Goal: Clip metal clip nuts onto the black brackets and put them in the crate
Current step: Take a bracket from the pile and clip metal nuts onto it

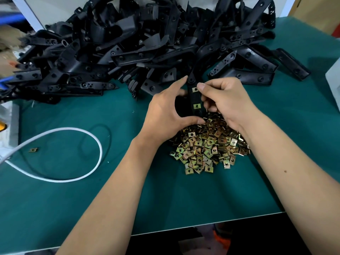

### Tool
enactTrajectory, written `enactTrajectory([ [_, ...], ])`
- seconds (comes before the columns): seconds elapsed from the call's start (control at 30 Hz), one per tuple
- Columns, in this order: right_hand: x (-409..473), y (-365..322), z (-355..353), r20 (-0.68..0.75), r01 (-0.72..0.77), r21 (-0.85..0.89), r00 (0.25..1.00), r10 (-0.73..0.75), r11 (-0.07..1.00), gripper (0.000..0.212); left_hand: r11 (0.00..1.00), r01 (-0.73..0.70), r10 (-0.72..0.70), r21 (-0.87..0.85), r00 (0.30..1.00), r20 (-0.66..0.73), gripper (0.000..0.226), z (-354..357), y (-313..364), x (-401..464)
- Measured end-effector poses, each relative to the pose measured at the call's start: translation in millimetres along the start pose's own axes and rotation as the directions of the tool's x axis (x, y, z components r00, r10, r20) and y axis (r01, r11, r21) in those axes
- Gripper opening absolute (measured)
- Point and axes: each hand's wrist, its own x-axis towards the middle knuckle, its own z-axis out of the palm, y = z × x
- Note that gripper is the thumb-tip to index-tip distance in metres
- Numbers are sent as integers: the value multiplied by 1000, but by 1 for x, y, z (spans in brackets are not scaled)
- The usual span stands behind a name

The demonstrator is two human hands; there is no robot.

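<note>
A black bracket (194, 98) stands between my hands above the green table, with two brass-coloured clip nuts on it, the upper clip nut (195, 89) and the lower clip nut (196, 106). My left hand (165, 109) grips the bracket from the left, thumb under its lower end. My right hand (224, 100) holds it from the right, its thumb pressing beside the upper nut. A heap of loose clip nuts (207, 146) lies under my wrists. No crate is in view.
A large pile of black brackets (128, 46) fills the far half of the green table (73, 190). A white cable (70, 179) loops at the left, one stray clip nut (33, 150) beside it. A white object (334, 85) stands at the right edge.
</note>
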Motion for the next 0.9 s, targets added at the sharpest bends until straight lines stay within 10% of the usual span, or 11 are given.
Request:
enactTrajectory([
  [0.9, 0, -1, -1, 31, -4, -67, 999, 6, 998, 17, 986, 1, 8, 166, 999, -49, 120, 0, 14, 0],
])
